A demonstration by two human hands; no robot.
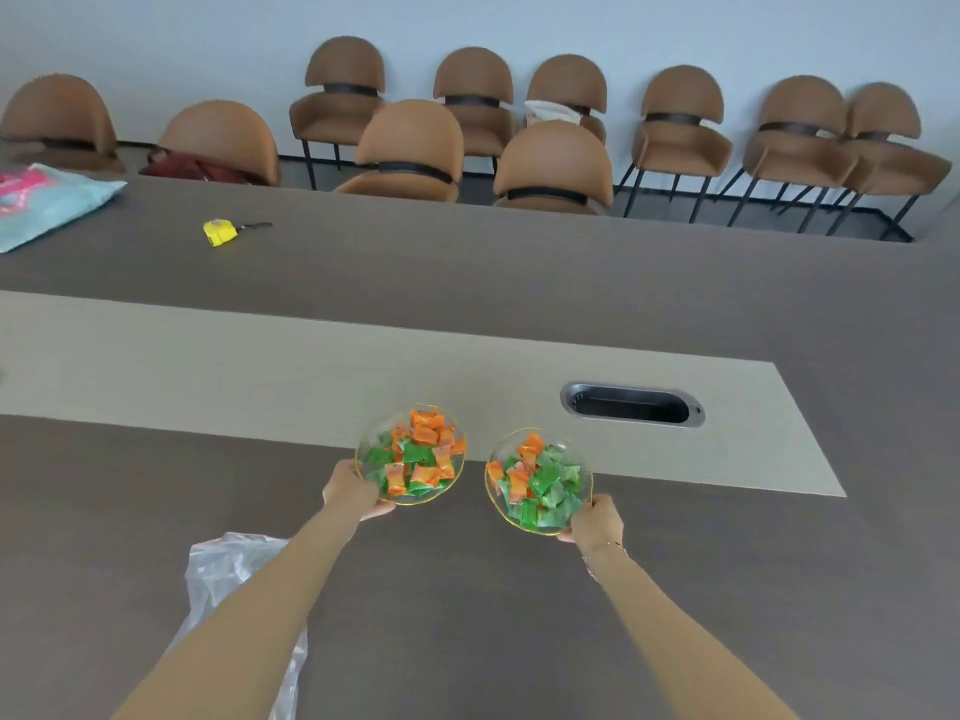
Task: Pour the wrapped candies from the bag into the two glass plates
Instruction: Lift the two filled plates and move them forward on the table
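Two gold-rimmed glass plates stand side by side at the middle of the table, each heaped with orange and green wrapped candies. My left hand (pixel 352 492) grips the near left rim of the left plate (pixel 453 427). On the near right rim of the right plate (pixel 492 495) sits my right hand (pixel 596 521), fingers closed on the edge. The clear plastic bag (pixel 221 569) lies flat and crumpled on the table under my left forearm, partly hidden by it.
A dark oval cable slot (pixel 631 404) is sunk in the beige centre strip right of the plates. Far left lie a yellow tape measure (pixel 219 233) and a teal and pink package (pixel 47 200). Brown chairs (pixel 553 166) line the far table edge.
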